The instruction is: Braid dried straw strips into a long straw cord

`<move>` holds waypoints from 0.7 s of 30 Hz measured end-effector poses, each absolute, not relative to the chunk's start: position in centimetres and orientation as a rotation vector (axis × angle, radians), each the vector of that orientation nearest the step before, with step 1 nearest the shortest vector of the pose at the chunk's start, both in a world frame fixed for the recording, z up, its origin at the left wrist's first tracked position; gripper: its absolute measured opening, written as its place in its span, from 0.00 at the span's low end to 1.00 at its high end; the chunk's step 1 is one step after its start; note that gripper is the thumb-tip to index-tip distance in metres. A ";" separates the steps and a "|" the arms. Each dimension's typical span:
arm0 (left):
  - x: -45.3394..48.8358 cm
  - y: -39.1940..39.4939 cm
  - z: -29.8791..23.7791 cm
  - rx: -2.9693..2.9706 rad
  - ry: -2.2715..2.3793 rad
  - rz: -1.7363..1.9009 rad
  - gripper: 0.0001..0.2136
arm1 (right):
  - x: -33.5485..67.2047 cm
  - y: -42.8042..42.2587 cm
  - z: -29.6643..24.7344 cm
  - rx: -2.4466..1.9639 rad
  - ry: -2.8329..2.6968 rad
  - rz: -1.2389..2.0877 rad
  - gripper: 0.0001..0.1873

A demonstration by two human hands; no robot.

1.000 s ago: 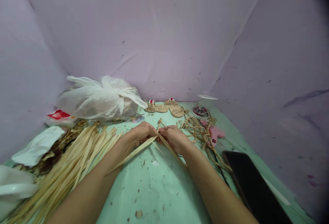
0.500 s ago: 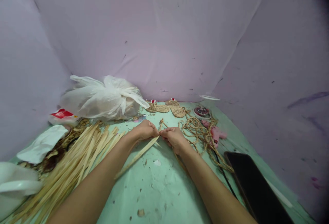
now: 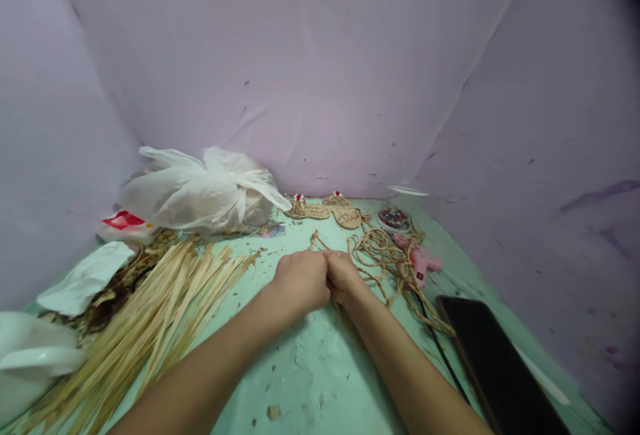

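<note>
My left hand (image 3: 303,280) is closed, its back turned up, pressed against my right hand (image 3: 343,271) over the middle of the green surface. Both sets of fingers are wrapped around a twisted fibre cord (image 3: 316,238), whose looped end shows just beyond them. The gripped part is hidden under the hands. A thin length of cord trails below my right wrist. To the left lies a bundle of pale flat plant strips (image 3: 150,308). Loose coils of twisted rope (image 3: 380,248) lie to the right of my right hand.
A tied white plastic bag (image 3: 205,188) stands at the back left. Two woven slipper-shaped pieces (image 3: 345,214) with red decorations lie near the wall. On the right are a pink glue gun (image 3: 421,263), a small round container (image 3: 394,218) and a dark phone (image 3: 495,362). A white jug (image 3: 35,362) stands front left.
My left hand has moved right and rolled over against my right hand. The pale strip that stretched toward the lower left has gone from view. My right hand has stayed nearly in place.
</note>
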State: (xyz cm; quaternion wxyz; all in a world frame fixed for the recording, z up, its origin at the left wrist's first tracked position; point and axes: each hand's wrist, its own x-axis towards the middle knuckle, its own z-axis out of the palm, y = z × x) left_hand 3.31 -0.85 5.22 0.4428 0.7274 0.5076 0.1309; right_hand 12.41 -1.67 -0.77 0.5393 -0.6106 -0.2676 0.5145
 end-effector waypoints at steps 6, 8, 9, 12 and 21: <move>1.4 3.5 5.2 1.607 1.469 0.394 0.06 | 12.9 -1.8 -0.3 -1.387 -0.663 1.352 0.04; 1.5 4.0 4.0 1.419 1.303 0.262 0.06 | 13.1 -1.7 -0.5 -1.377 -0.711 1.358 0.03; 1.6 4.1 3.4 1.350 1.214 0.212 0.06 | 13.2 -1.7 -0.6 -1.377 -0.742 1.356 0.03; 1.9 3.9 2.3 1.268 1.107 0.175 0.06 | 13.5 -1.6 -0.9 -1.415 -0.888 1.341 0.03; 3.0 3.4 1.1 1.756 1.400 0.281 0.11 | 13.1 -3.0 0.7 -2.102 -1.711 0.399 0.08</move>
